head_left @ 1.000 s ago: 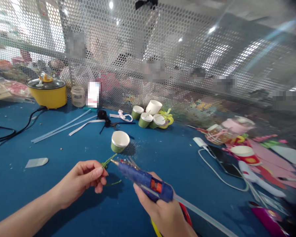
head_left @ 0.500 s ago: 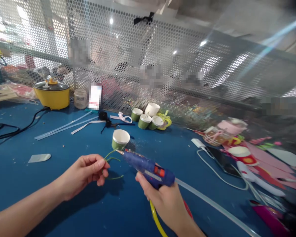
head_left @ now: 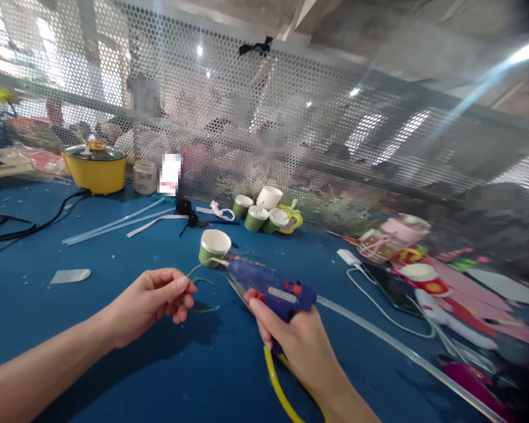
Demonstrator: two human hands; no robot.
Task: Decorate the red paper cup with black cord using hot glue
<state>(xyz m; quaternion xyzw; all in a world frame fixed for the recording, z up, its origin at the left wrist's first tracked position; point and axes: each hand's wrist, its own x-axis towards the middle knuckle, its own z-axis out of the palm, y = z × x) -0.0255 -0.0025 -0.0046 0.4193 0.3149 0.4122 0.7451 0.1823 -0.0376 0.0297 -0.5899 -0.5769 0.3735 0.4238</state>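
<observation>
My left hand (head_left: 152,299) pinches a thin green wire (head_left: 199,290) that curls out past my fingertips, just above the blue table (head_left: 114,352). My right hand (head_left: 293,338) grips a blue hot glue gun (head_left: 271,285); its metal tip points left, close to the wire and to a green paper cup (head_left: 214,247) lying on its side just behind. A clear glue stick (head_left: 379,338) sticks out of the gun's back to the right. A yellow cord (head_left: 282,388) runs down from the gun.
Several more green cups (head_left: 260,214) cluster by the perforated metal screen (head_left: 291,117). A yellow pot (head_left: 94,170), a jar (head_left: 144,176), glue sticks (head_left: 114,223) and black cables (head_left: 9,229) lie left. A phone with white cable (head_left: 388,288) and pink craft pieces (head_left: 467,282) fill the right.
The glue gun has tilted flatter and its tip has moved up toward the lying cup. My left hand has risen slightly, still holding the wire. The view has shifted up a little.
</observation>
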